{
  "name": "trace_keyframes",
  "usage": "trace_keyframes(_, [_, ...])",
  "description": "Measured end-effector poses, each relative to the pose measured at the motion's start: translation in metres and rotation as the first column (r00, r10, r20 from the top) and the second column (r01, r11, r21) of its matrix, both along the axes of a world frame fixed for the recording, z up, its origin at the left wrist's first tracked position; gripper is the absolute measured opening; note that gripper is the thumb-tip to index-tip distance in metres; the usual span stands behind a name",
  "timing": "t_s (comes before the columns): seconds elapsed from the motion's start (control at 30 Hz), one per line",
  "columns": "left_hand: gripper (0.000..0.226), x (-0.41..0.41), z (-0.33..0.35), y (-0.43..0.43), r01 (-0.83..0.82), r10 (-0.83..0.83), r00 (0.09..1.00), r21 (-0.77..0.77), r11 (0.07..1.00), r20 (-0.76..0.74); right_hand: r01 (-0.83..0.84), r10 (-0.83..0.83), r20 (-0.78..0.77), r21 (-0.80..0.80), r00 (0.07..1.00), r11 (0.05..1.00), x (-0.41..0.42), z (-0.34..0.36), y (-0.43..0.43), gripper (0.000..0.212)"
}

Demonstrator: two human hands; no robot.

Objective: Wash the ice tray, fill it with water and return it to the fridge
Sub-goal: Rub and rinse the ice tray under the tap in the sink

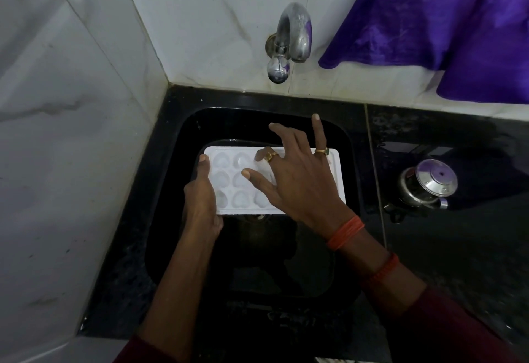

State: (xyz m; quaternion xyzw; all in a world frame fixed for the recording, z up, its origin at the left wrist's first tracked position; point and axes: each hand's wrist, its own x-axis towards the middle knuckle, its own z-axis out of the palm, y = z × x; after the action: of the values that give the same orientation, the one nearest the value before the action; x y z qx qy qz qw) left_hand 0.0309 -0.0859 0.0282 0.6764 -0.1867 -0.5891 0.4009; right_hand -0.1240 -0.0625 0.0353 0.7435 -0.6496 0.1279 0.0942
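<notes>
White plastic ice tray (229, 176) in black sink (177, 179), left hand (200, 199) fingers clamped on it, right hand (297, 182) fingers splayed atop

White marbled wall tiles (71, 105), black granite counter (446, 254), purple cloth (446, 19)

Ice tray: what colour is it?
The ice tray is white, with heart-shaped cells; clearest in the head view.
</notes>
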Motion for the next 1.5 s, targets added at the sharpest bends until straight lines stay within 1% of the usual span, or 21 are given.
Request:
trace_keyframes(0.1, [0.039, -0.001, 0.001, -0.001, -0.006, 0.006, 1.000, 0.014, 1.000, 0.003, -0.039, 0.039, 0.001, 0.012, 0.999, 0.999, 0.005, 0.001, -0.002, 0.058])
trace_keyframes(0.23, [0.044, -0.002, 0.002, 0.000, 0.009, -0.010, 0.999, 0.018, 1.000, 0.046, -0.086, 0.091, -0.062, 0.069, 0.994, 0.994, 0.009, -0.003, -0.003, 0.059])
trace_keyframes(0.37, [0.048, 0.000, -0.003, 0.000, 0.016, -0.017, 0.999, 0.027, 1.000, 0.036, -0.105, 0.110, -0.094, 0.060, 0.989, 0.993, 0.012, -0.003, -0.004, 0.057])
trace_keyframes(0.5, [0.040, 0.000, -0.004, 0.001, 0.017, -0.018, 1.000, 0.023, 1.000, 0.020, -0.100, 0.108, -0.127, 0.071, 0.986, 0.992, 0.013, -0.003, -0.008, 0.057])
trace_keyframes(0.6, [0.042, 0.001, -0.007, 0.001, 0.003, -0.003, 1.000, 0.015, 1.000, 0.004, -0.100, 0.113, -0.148, 0.093, 0.983, 0.991, 0.014, 0.001, -0.011, 0.058])
trace_keyframes(0.77, [0.043, 0.002, -0.010, -0.001, -0.005, 0.005, 1.000, 0.006, 1.000, -0.003, -0.107, 0.116, -0.129, 0.078, 0.985, 0.991, 0.018, 0.002, -0.009, 0.056])
trace_keyframes(0.87, [0.045, 0.004, -0.010, -0.002, -0.001, 0.001, 1.000, 0.015, 1.000, 0.024, -0.107, 0.112, -0.122, 0.051, 0.986, 0.993, 0.019, 0.002, -0.006, 0.056])
trace_keyframes(0.93, [0.044, 0.005, -0.011, -0.002, -0.003, 0.003, 1.000, 0.011, 1.000, 0.007, -0.091, 0.096, -0.131, 0.042, 0.987, 0.995, 0.018, 0.003, -0.005, 0.055])
trace_keyframes(1.13, [0.045, 0.004, -0.011, -0.003, -0.011, 0.011, 1.000, 0.011, 1.000, 0.002, -0.054, 0.063, -0.151, 0.065, 0.986, 0.996, 0.021, 0.002, -0.008, 0.060])
trace_keyframes(1.23, [0.040, 0.003, -0.008, -0.003, -0.010, 0.010, 1.000, 0.003, 1.000, 0.008, -0.064, 0.072, -0.128, 0.064, 0.989, 0.996, 0.023, 0.001, -0.011, 0.058])
trace_keyframes(1.4, [0.043, 0.006, -0.008, -0.006, -0.019, 0.019, 0.999, -0.003, 1.000, -0.033, -0.058, 0.068, -0.110, 0.089, 0.992, 0.994, 0.023, 0.000, -0.011, 0.059])
trace_keyframes(1.5, [0.040, 0.008, -0.011, -0.008, -0.014, 0.014, 0.999, -0.012, 1.000, -0.029, -0.052, 0.059, -0.100, 0.072, 0.993, 0.996, 0.024, -0.001, -0.007, 0.060])
